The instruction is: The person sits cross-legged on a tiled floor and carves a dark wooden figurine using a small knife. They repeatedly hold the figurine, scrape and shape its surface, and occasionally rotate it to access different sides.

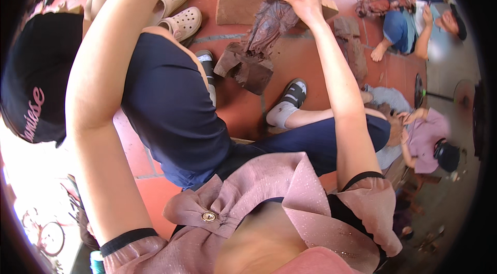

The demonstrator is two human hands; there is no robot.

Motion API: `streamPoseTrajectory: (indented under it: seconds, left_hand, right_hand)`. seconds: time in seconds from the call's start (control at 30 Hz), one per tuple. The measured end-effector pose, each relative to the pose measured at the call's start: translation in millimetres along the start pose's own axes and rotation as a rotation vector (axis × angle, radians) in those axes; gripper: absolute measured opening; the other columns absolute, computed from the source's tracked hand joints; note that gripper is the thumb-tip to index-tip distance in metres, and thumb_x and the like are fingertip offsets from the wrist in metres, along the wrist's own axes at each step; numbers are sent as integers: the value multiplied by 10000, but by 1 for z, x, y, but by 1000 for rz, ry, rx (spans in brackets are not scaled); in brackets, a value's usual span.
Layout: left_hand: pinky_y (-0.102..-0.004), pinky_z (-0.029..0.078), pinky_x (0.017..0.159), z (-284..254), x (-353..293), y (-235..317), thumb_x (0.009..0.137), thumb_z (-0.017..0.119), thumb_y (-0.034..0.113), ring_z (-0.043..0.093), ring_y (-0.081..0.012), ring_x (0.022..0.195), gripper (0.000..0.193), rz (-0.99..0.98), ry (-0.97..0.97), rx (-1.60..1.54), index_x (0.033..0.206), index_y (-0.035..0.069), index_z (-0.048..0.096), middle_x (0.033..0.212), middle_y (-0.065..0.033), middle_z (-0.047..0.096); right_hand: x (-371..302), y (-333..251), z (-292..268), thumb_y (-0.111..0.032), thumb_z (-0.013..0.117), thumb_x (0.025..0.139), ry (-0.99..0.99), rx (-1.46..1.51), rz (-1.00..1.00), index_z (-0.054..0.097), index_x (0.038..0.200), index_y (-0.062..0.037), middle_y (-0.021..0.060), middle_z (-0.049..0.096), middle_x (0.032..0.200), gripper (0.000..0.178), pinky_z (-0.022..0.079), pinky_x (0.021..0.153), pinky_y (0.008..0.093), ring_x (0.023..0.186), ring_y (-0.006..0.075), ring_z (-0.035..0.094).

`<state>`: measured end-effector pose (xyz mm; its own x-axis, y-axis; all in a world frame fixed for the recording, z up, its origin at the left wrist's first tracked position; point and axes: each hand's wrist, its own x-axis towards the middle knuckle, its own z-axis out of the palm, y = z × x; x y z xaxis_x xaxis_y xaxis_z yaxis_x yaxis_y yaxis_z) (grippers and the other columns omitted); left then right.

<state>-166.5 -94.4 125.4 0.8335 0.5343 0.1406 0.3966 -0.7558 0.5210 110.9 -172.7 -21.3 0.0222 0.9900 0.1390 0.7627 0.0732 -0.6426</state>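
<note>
The right hand (305, 5) was way out in front at full arm's length, resting on top of a dark brown carving (269, 25) that stood on the red tile floor (305, 61). The fingers were curled over the upper end of it, next to the edge of a tan block (243, 2) behind — looked like a loose grip on the top, not a hard clamp, though the fisheye made it tough to be sure.

The left hand was out of frame entirely. The left arm (98, 108) ran up the left side of the picture and left it at the top edge, so I couldn't tell if that hand was open, closed or holding anything.

So the right hand was the only one on the carving, and clearly the nearer one. The piece sat straight ahead of the body, between the two feet — one in a grey-and-black sandal (287, 103) to its right, the other (207, 67) half hidden by the knee.

Its long axis ran roughly upright, leaning a bit: the top tilted up and to the right toward the hand, the bottom flared out down-left into a chunky base (246, 69). The narrow end pointed at the block.

Two other people sat off to the right, busy with their own stuff, and a pair of beige clogs (178, 12) lay up left.
</note>
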Motion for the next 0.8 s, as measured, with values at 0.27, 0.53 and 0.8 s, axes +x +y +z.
streamPoseTrajectory:
  seconds: [0.27, 0.53, 0.8]
  left_hand:
    - [-337, 497, 768, 16, 17, -10, 769, 689, 289, 639, -261, 867, 429, -78, -121, 24, 1106, 32, 628, 957, -155, 672]
    - [-384, 456, 875, 61, -7, -33, 749, 677, 293, 583, -319, 994, 531, 46, -71, 316, 1220, 80, 559, 1127, -166, 599]
    - [-391, 358, 1033, 234, 4, 11, 778, 644, 429, 428, -349, 1239, 755, -55, -46, 261, 1353, 21, 375, 1395, -199, 371]
  right_hand:
    - [-13, 17, -14, -199, 700, 787, 288, -73, 4, 690, 893, -67, 61, 682, 763, 170, 515, 631, 293, 699, 150, 660]
    - [-105, -25, -58, -89, 663, 830, 296, 726, 95, 641, 931, -26, 49, 659, 788, 121, 500, 576, 217, 693, 119, 654]
    - [-191, 6, -47, -32, 614, 823, 461, 878, 307, 623, 977, -6, 60, 639, 777, 157, 485, 514, 202, 612, 105, 622]
